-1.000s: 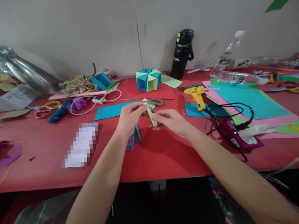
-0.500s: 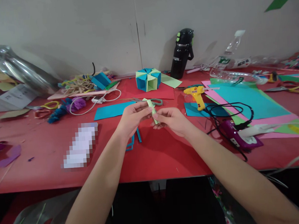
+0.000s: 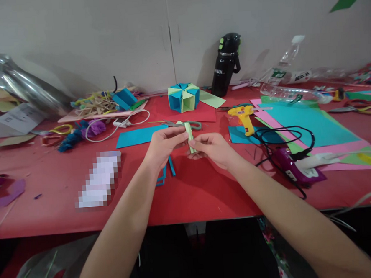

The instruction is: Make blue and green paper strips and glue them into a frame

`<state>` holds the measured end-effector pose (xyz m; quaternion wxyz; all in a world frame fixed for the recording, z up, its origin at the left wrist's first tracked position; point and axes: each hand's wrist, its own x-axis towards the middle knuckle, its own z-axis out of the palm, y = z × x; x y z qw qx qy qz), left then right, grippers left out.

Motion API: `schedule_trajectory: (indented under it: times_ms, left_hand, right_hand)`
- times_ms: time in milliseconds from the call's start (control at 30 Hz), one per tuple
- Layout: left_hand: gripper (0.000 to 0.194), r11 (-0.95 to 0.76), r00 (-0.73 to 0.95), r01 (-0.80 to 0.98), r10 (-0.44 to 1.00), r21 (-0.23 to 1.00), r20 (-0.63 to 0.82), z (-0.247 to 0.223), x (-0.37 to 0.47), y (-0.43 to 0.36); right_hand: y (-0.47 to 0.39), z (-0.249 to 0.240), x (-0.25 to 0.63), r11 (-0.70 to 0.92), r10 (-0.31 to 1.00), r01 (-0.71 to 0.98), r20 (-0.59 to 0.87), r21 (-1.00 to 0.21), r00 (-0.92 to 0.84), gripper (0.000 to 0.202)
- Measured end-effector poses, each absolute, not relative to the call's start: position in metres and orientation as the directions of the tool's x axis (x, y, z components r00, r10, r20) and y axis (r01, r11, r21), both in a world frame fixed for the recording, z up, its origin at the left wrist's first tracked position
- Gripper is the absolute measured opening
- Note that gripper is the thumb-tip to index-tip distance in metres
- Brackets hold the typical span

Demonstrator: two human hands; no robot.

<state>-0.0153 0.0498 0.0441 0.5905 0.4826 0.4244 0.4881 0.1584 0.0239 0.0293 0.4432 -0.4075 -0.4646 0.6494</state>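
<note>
A narrow folded strip of pale green paper (image 3: 189, 135) is held between my two hands above the red table. My left hand (image 3: 167, 144) pinches its left side near the upper end. My right hand (image 3: 209, 146) grips the lower end between thumb and fingers. Behind the strip lie scissors (image 3: 197, 125), partly hidden by the hands. A blue paper sheet (image 3: 138, 136) is left of them, and thin blue paper strips (image 3: 172, 166) lie below my left hand. Farther back sits a blue and pale green folded paper ring (image 3: 184, 98) on red paper.
On the right are a yellow glue gun (image 3: 245, 117), a black cable, a purple device (image 3: 296, 170) and stacked coloured paper (image 3: 316, 122). A black bottle (image 3: 226, 65) stands against the wall. A blurred-out rectangle (image 3: 100, 177) and a steel jug (image 3: 28, 85) are at left.
The pale green strip has turned slightly more upright between my fingers. Both hands stay in almost the same place, and their grip continues.
</note>
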Motion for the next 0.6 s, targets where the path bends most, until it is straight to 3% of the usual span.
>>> schedule_trajectory:
  times_ms: [233,367,467,533,600]
  left_hand:
    - [0.036,0.007,0.146,-0.102,0.989,0.995,0.008,0.038,-0.018,0.054]
    - [0.035,-0.008,0.147,-0.109,0.989,0.994,0.024,0.036,-0.018,0.056]
    - [0.033,-0.020,0.150,-0.126,0.988,0.992,0.039,0.038,-0.018,0.056]
    - [0.033,-0.013,0.143,-0.133,0.989,0.991,0.032,0.039,-0.019,0.056]
    - [0.033,-0.006,0.136,-0.126,0.990,0.992,0.023,0.040,-0.019,0.056]
  right_hand:
    - [0.024,0.027,0.157,-0.183,0.950,-0.174,-0.129,-0.967,-0.283,0.044]
    - [0.025,0.032,0.160,-0.141,0.947,-0.067,-0.115,-0.988,-0.299,0.039]
    - [0.023,0.046,0.176,0.062,0.960,0.242,-0.008,-0.968,-0.279,0.034]
    - [0.020,0.056,0.197,0.192,0.976,0.563,0.093,-0.804,-0.199,0.032]
    - [0.015,0.064,0.224,0.113,0.993,0.781,0.102,-0.614,-0.064,0.033]
